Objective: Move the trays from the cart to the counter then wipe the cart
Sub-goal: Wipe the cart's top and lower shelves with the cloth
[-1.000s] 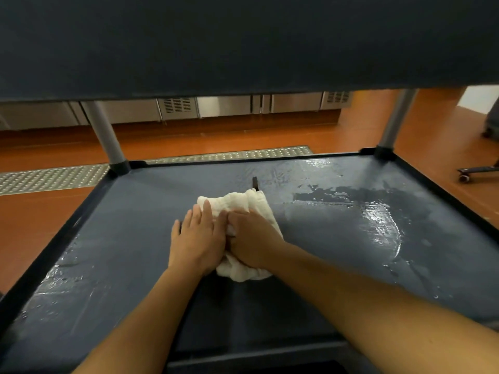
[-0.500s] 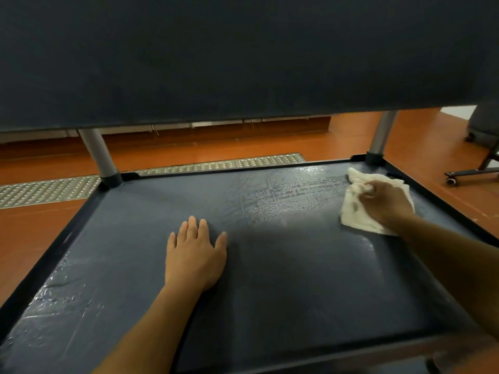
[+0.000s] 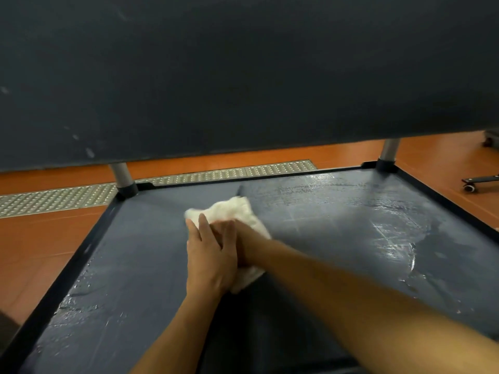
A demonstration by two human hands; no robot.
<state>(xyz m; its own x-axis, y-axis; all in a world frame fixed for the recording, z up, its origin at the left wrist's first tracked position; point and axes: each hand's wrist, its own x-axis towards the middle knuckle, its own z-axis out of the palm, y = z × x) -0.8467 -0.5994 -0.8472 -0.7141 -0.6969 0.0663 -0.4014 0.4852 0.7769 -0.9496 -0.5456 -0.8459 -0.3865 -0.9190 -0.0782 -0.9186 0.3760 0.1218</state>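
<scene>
Since the right hand [image 3: 244, 245] has swept the cloth [image 3: 237, 211] back from the cart shelf's [image 3: 351, 238] far-right corner to centre, gripping it (left hand [image 3: 209, 255] flat), wiping proceeds leftward.

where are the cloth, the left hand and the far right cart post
cloth [image 3: 237, 211], head view, bare top part beyond the fingers
left hand [image 3: 209, 255], head view, back of the hand
post [image 3: 388, 149], head view, grey shaft
</scene>
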